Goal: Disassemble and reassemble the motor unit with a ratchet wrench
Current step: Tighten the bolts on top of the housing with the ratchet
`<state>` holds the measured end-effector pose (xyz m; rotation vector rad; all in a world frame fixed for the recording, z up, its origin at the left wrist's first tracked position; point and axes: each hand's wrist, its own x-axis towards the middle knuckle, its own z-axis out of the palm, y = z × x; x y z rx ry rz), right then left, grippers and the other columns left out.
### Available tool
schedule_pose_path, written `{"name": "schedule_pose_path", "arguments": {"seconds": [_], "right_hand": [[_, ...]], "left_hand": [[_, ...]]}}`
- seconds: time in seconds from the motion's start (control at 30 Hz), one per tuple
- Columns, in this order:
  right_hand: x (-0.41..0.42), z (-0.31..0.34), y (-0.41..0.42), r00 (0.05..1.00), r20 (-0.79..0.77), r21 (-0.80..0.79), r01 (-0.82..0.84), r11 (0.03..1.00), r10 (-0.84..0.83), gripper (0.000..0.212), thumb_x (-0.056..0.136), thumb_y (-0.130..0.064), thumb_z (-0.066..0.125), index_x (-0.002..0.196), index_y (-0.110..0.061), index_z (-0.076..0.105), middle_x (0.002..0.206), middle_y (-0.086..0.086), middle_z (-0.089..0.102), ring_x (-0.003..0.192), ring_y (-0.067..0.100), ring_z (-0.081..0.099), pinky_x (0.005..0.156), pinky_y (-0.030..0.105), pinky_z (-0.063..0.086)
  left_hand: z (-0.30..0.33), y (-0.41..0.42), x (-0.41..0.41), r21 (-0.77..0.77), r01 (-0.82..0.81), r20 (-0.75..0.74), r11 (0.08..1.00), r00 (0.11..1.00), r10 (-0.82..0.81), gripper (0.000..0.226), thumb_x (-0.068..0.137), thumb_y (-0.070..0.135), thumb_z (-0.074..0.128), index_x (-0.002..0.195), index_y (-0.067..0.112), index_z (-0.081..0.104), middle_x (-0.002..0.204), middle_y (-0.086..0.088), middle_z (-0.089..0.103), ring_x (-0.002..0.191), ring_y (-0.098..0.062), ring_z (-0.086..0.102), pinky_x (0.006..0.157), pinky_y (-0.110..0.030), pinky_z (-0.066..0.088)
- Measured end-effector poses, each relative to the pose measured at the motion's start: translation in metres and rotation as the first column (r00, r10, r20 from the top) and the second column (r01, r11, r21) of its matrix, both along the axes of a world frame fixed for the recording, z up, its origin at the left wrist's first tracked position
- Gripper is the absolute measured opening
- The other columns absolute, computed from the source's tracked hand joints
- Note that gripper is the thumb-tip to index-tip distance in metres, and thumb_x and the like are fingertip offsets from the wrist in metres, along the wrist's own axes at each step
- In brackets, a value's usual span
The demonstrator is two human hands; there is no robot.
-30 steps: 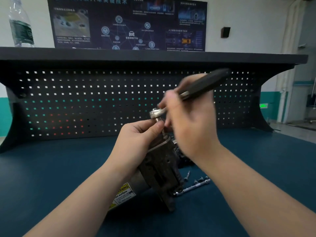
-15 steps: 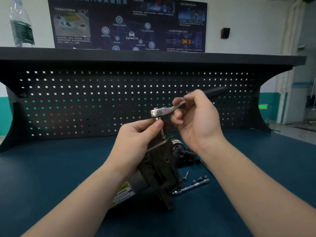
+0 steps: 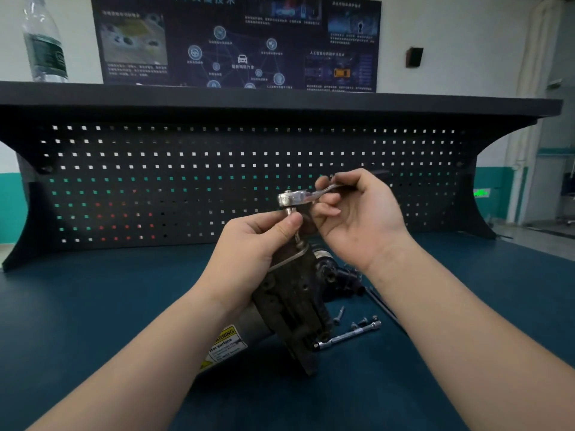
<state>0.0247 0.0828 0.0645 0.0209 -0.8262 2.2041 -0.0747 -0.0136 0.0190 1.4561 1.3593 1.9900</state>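
The bench is covered in dark blue matting, with a black pegboard standing at its far edge; a bottle stands on the shelf above, far left. The motor sits at the middle of the bench, tilted, its labelled cylinder pointing near-left and its dark flanged end raised; it looks heavy, stiff and greasy, so the flange body is likely the best place to brace it, not the smooth can. The left hand grips the top of that flange, its thumb and forefinger pinching the thin bit below the wrench head. The right hand holds the wrench by its shank, fingers curled round it; steel, rigid, probably slippery where polished. An extension bar lies on the bench just right of the motor, with loose screws beside it; small and apt to roll.

The wrench handle is hidden behind the right hand; the screw under the bit cannot be made out; black parts behind the motor are too dark to tell.
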Motion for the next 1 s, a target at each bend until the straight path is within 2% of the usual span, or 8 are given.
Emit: {"name": "schedule_pose_path", "arguments": {"seconds": [0.13,0.27,0.33,0.43,0.5,0.6,0.8,1.0], "right_hand": [[-0.006,-0.009,-0.015,0.910,-0.184,0.414,0.414,0.811,-0.371,0.015,0.090,-0.005,0.050,0.076,-0.012,0.048,0.064,0.011,0.060,0.043,0.015,0.048,0.042,0.024,0.037],[-0.003,-0.022,-0.026,0.628,-0.626,0.757,0.631,-0.169,-0.462,0.007,0.085,-0.001,0.060,0.082,0.001,0.055,0.070,0.012,0.056,0.060,0.022,0.054,0.058,0.033,0.047],[-0.002,-0.018,-0.027,0.667,-0.551,0.784,0.620,-0.037,-0.501,0.007,0.087,-0.002,0.058,0.082,-0.001,0.054,0.069,0.012,0.059,0.057,0.019,0.057,0.055,0.030,0.047],[0.002,-0.005,-0.020,0.894,-0.213,0.537,0.445,0.717,-0.394,0.017,0.091,-0.004,0.051,0.075,-0.010,0.049,0.062,0.011,0.062,0.043,0.013,0.051,0.041,0.022,0.038],[0.001,-0.001,-0.008,0.979,-0.038,0.170,0.204,0.964,-0.201,0.022,0.092,-0.007,0.046,0.071,-0.009,0.046,0.058,0.009,0.060,0.040,0.011,0.044,0.037,0.019,0.032],[-0.003,-0.006,-0.005,0.992,0.019,-0.007,0.127,0.992,-0.127,0.021,0.092,-0.008,0.043,0.071,-0.010,0.044,0.055,0.006,0.057,0.038,0.009,0.040,0.035,0.018,0.029],[0.003,0.003,-0.014,0.943,-0.155,0.484,0.333,0.809,-0.296,0.019,0.090,-0.002,0.045,0.073,-0.010,0.047,0.060,0.007,0.062,0.044,0.013,0.048,0.041,0.023,0.035],[0.007,0.008,-0.017,0.951,-0.122,0.538,0.304,0.786,-0.284,0.028,0.092,0.000,0.044,0.066,-0.011,0.049,0.060,0.009,0.062,0.044,0.013,0.049,0.042,0.022,0.036]], "left_hand": [[0.000,0.002,0.001,-0.002,-0.064,-0.023,0.998,0.998,0.064,0.020,0.080,0.033,0.066,0.087,0.020,0.079,0.087,-0.009,0.076,0.082,-0.019,0.068,0.080,-0.039,0.054],[-0.002,0.001,0.000,0.027,-0.080,-0.084,0.996,0.993,0.082,0.034,0.089,0.006,0.059,0.066,0.023,0.077,0.064,0.003,0.071,0.059,-0.007,0.065,0.053,-0.023,0.051],[-0.002,0.000,-0.001,0.022,0.017,-0.021,1.000,1.000,-0.016,0.025,0.089,0.010,0.060,0.075,0.020,0.078,0.073,-0.001,0.073,0.065,-0.011,0.067,0.056,-0.025,0.055],[-0.002,-0.002,-0.002,0.011,0.103,0.068,0.995,0.992,-0.103,0.021,0.082,0.026,0.064,0.095,0.016,0.077,0.092,-0.011,0.072,0.082,-0.024,0.067,0.073,-0.037,0.057],[-0.001,-0.002,-0.002,0.004,0.082,0.076,0.997,0.994,-0.082,0.023,0.078,0.028,0.066,0.094,0.018,0.078,0.089,-0.007,0.074,0.079,-0.019,0.069,0.069,-0.032,0.059],[-0.003,-0.002,-0.002,-0.019,0.024,0.045,1.000,0.999,-0.023,0.024,0.074,0.032,0.068,0.090,0.019,0.079,0.086,-0.007,0.075,0.078,-0.017,0.070,0.070,-0.031,0.057],[-0.002,-0.001,0.000,0.014,0.039,0.100,0.999,0.994,-0.040,0.025,0.073,0.029,0.069,0.094,0.019,0.078,0.090,-0.004,0.075,0.086,-0.022,0.067,0.087,-0.049,0.053],[-0.002,-0.001,0.001,0.011,0.038,0.125,0.999,0.991,-0.039,0.025,0.074,0.027,0.068,0.095,0.016,0.078,0.092,-0.006,0.074,0.087,-0.025,0.065,0.089,-0.054,0.051]]}}
